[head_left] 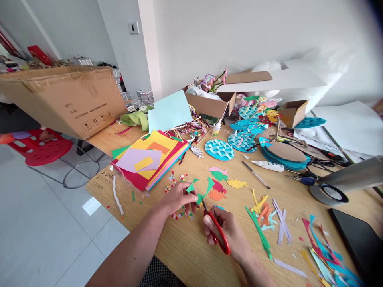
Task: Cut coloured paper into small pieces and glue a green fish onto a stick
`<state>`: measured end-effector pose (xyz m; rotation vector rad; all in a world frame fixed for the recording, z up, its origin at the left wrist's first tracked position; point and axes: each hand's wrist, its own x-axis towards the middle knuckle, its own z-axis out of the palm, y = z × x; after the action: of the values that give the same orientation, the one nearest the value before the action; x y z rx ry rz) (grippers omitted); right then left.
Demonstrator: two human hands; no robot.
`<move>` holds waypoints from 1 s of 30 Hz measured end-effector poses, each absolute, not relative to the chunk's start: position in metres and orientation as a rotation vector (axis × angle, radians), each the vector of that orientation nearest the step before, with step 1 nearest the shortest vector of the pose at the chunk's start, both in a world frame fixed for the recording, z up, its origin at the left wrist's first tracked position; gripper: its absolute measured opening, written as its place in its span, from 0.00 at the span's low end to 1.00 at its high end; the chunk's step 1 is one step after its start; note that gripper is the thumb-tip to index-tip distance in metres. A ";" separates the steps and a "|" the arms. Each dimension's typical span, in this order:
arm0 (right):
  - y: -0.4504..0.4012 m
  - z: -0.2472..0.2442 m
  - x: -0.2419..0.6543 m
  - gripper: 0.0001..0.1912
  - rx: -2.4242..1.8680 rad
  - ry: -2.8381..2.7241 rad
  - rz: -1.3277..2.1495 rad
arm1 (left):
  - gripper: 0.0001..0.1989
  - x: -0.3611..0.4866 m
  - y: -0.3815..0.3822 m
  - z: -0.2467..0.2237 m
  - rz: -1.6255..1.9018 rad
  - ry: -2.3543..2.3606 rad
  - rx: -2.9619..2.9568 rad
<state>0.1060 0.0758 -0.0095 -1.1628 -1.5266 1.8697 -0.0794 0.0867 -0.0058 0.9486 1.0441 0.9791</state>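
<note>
Pinched between thumb and fingers, a piece of green paper (200, 197) hangs from my left hand (180, 197). My right hand (224, 227) grips red-handled scissors (220, 235), whose blades meet the lower edge of that paper. Just beyond lie paper fish: a pink and green one (218, 173), a yellow one (237, 183) and an orange one (217, 195), with a red piece (219, 185) among them. Small colourful dots (179, 216) are strewn on the table under my left hand, partly hidden by it.
Coloured sheets (143, 163) are stacked at left. Paper strips (263, 235) lie at right, near a dark phone-like slab (356, 239) and a grey tape roll (329, 194). Blue wavy discs (219, 150), a white glue tube (268, 166) and a pen (255, 174) sit farther back. A large carton (66, 99) stands at far left.
</note>
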 end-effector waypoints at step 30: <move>0.076 -0.002 0.102 0.24 -1.207 -1.524 1.846 | 0.11 -0.079 0.086 -0.009 0.982 1.050 0.953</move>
<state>0.1023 0.0755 -0.0018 -1.2073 -1.5237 1.8465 -0.0789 0.0860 -0.0093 0.9531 1.0503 0.9820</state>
